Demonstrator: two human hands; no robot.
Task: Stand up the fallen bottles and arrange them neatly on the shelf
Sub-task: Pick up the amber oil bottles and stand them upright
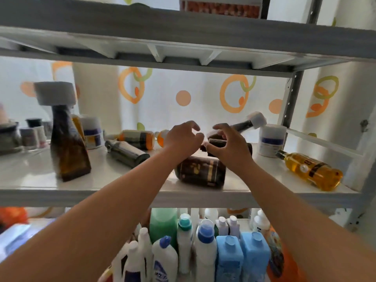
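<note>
With the right hand (227,147) curled around a small dark bottle (216,139) mid-shelf (40,169) and the left hand (183,137) half-open beside it, empty, either forearm risked rolling the fallen brown bottle (201,171) off the front edge.

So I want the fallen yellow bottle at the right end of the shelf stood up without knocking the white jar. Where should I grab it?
Probably around the wide body of the yellow bottle, coming from the front. It lies on its side, neck pointing back-left toward the white jar, so swing the neck upward, away from the jar.
</note>
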